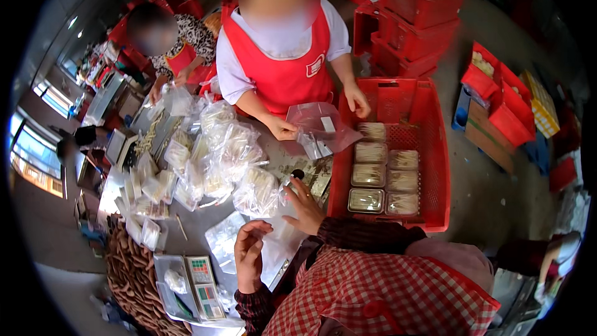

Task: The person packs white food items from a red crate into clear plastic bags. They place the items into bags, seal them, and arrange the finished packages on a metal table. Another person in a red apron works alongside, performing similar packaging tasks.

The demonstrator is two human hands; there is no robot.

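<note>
My left hand (251, 252) is raised over the near edge of the steel table, its fingers curled but apart and nothing visible in them. Clear plastic bags (224, 238) lie flat beside and beneath it. My right hand (305, 207) reaches forward with spread fingers, its fingertips close to a bagged pack of pale, thin strips (257, 191); whether they touch the plastic I cannot tell. More such bagged packs (217, 149) are heaped to the left. At the right, a red plastic crate (436, 158) contains several clear lidded trays of pale strips (368, 175).
A co-worker in a red apron (289, 74) stands across the table, holding an empty clear bag (322, 123). Another person (186, 51) works at the far left. A digital scale (203, 284) stands near left, beside a pile of brown roots (128, 275). Stacked red crates (415, 23) rise behind.
</note>
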